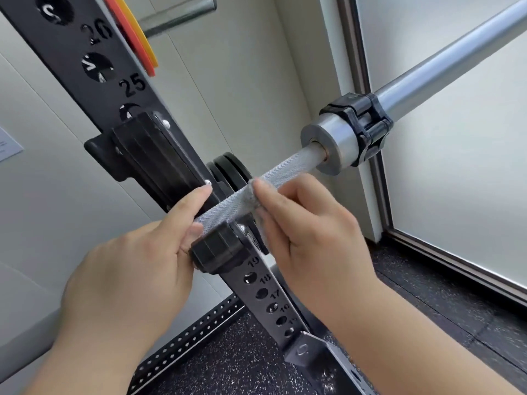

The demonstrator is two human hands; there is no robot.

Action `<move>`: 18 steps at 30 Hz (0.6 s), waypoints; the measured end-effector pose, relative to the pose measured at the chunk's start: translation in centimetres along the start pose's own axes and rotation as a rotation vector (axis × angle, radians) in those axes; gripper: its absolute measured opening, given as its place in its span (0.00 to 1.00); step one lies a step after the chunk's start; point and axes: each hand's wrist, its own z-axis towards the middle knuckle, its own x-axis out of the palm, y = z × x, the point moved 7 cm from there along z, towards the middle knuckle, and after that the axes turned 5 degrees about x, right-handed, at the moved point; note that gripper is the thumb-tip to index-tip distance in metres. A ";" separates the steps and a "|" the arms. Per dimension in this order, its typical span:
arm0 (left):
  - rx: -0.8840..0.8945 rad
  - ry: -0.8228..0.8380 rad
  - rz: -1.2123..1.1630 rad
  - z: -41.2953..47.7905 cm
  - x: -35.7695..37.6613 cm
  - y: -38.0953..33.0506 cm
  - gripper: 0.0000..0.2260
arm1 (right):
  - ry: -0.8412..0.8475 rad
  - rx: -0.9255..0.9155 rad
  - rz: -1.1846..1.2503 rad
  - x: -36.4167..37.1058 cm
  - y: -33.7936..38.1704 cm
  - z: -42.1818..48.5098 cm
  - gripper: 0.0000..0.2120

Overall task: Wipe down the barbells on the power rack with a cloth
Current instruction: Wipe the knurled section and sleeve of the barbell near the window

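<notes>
A silver barbell (pixel 288 168) with a knurled shaft rests in the black J-hook (pixel 219 248) of the power rack upright (pixel 159 158). Its smooth sleeve (pixel 445 65) runs up to the right, with a black collar clamp (pixel 362 126) on it. My right hand (pixel 310 238) presses a small grey cloth (pixel 251 196) against the shaft just right of the hook. My left hand (pixel 137 269) grips the shaft on the hook's left side, thumb on top. Most of the cloth is hidden under my fingers.
The upright carries numbered holes. Black weight plates (pixel 231 169) hang behind it, and an orange and yellow plate (pixel 134 32) sits on a peg above. A frosted glass wall (pixel 456 166) stands at the right. Speckled rubber floor (pixel 228 363) lies below.
</notes>
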 end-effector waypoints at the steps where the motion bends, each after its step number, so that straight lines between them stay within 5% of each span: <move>1: 0.000 0.001 0.000 0.0 0.0 -0.1 0.25 | -0.036 0.016 -0.012 -0.5 -1.0 0.3 0.11; 5: -0.029 0.014 -0.010 -0.3 -0.3 -0.4 0.27 | -0.197 0.163 -0.040 -2.0 -4.2 1.3 0.13; 10: -0.054 0.045 0.002 -0.2 -0.4 -0.4 0.24 | -0.043 0.038 0.068 0.4 -1.0 -1.3 0.12; 15: -0.007 0.057 -0.020 -0.1 -0.7 -0.3 0.25 | -0.258 0.252 0.125 -1.8 -4.7 0.3 0.12; 18: 0.018 0.068 -0.034 -0.1 -0.5 0.0 0.24 | -0.181 0.174 0.159 0.2 -2.4 -1.0 0.12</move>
